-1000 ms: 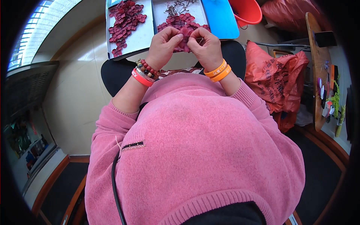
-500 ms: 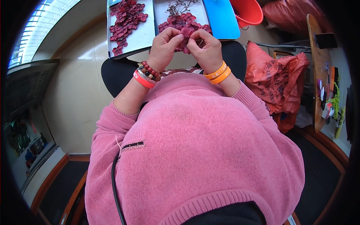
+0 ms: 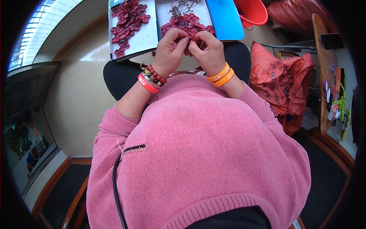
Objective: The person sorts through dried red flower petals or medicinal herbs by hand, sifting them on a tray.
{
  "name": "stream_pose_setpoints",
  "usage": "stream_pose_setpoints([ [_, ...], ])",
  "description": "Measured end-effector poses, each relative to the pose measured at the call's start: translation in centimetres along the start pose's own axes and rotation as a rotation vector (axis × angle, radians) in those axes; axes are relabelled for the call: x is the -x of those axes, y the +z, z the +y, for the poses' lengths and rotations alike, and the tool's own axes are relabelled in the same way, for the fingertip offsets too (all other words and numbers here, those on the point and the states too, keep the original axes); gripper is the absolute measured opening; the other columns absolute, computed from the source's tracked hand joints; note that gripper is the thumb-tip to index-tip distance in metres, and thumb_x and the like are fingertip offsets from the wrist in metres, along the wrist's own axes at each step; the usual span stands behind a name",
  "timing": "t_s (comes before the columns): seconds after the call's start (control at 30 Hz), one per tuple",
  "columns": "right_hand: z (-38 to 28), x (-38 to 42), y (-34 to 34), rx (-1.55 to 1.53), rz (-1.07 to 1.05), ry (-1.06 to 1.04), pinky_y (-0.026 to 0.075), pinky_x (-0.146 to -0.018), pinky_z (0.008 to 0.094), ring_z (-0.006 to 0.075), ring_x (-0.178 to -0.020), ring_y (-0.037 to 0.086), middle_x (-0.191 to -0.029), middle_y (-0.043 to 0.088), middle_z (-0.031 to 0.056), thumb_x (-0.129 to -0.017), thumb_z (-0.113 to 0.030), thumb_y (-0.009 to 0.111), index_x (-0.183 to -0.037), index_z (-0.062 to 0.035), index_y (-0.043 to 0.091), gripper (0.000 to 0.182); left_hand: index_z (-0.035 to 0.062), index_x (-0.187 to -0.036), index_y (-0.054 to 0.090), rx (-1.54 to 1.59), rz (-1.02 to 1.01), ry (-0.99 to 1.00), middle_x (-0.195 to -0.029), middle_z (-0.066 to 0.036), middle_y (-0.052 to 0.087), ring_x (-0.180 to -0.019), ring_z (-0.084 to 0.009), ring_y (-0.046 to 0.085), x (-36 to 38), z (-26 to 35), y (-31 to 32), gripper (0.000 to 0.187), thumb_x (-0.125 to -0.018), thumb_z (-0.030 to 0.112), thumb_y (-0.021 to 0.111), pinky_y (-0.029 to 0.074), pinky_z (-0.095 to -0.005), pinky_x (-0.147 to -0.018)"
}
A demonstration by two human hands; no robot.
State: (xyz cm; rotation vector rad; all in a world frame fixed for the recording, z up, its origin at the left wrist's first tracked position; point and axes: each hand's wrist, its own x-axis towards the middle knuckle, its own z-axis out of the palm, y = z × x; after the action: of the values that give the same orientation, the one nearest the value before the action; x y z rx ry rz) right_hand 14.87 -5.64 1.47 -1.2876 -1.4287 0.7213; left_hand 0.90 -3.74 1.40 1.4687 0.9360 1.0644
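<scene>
My left hand (image 3: pixel 170 52) and my right hand (image 3: pixel 208 51) meet over the near edge of a shallow white box, both pinched, thumbs against forefingers. A dark red petal piece shows between the fingertips, partly hidden by them. Just beyond lies a pile of dark red flower petals (image 3: pixel 188 26), with thin brown stems (image 3: pixel 183 7) behind it. In the box's left compartment (image 3: pixel 146 36) is another heap of red petals (image 3: pixel 127 23).
A blue panel (image 3: pixel 227 19) adjoins the box on the right, beside a red bucket (image 3: pixel 253 13). Orange-red plastic bags (image 3: pixel 280 78) lie at the right, near a wooden board (image 3: pixel 322 76). My legs are under the box.
My left hand has turned a little and shifted slightly right, so the two hands are closer together. The petal piece between them is now more hidden.
</scene>
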Motion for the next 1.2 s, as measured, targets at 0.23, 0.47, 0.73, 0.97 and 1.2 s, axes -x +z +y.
stream_pose_setpoints([
  [0.23,-0.5,0.2,-0.1,-0.181,0.008,0.006,0.046,-0.055,0.0258,0.0159,-0.062,0.056,-0.077,0.057,0.0092,-0.072,0.003,0.061,-0.081,0.0020,0.058,0.010,0.0017,-0.088,0.059,-0.574,0.105,0.684,-0.084,-0.011,0.058,-0.080,-0.0267,0.055,-0.6,0.7,-0.2,0.014,-0.077,-0.006,0.060,0.045,-0.0334,-0.070],
  [0.47,-1.8,0.2,-1.0,-0.194,-0.009,-0.139,0.049,-0.069,0.0264,0.0195,-0.076,0.059,-0.085,0.059,0.0111,-0.074,0.006,0.060,-0.085,0.0024,0.058,0.012,-0.0006,-0.093,0.059,-0.473,0.158,0.740,-0.087,-0.012,0.059,-0.084,-0.0272,0.057,-0.1,0.8,0.0,0.021,-0.074,-0.010,0.060,0.047,-0.0323,-0.073],
  [0.73,-2.6,0.6,-1.4,-0.163,-0.011,-0.186,0.049,-0.075,0.0280,0.0225,-0.080,0.061,-0.085,0.060,0.0126,-0.074,0.006,0.060,-0.085,0.0020,0.059,0.012,-0.0029,-0.094,0.059,-0.322,0.138,0.586,-0.091,-0.012,0.058,-0.079,-0.0231,0.058,0.8,1.8,0.2,0.018,-0.078,-0.012,0.058,0.048,-0.0271,-0.064],
  [0.97,-3.4,0.5,-1.6,-0.038,-0.001,-0.225,0.050,-0.077,0.0300,0.0251,-0.079,0.061,-0.085,0.060,0.0136,-0.074,0.006,0.060,-0.083,0.0022,0.058,0.011,-0.0015,-0.090,0.059,-0.385,0.159,0.728,-0.082,-0.012,0.057,-0.074,-0.0261,0.058,0.6,1.8,0.5,0.018,-0.074,-0.009,0.060,0.049,-0.0333,-0.066],
  [1.2,-4.3,0.8,-1.6,-0.151,-0.018,-0.108,0.051,-0.068,0.0309,0.0270,-0.073,0.060,-0.086,0.057,0.0146,-0.072,0.006,0.060,-0.087,0.0016,0.057,0.015,-0.0034,-0.101,0.054,-0.174,0.133,0.491,-0.090,-0.008,0.056,-0.076,-0.0100,0.054,1.5,2.2,0.9,0.016,-0.085,-0.005,0.053,0.047,-0.0235,-0.064],
])
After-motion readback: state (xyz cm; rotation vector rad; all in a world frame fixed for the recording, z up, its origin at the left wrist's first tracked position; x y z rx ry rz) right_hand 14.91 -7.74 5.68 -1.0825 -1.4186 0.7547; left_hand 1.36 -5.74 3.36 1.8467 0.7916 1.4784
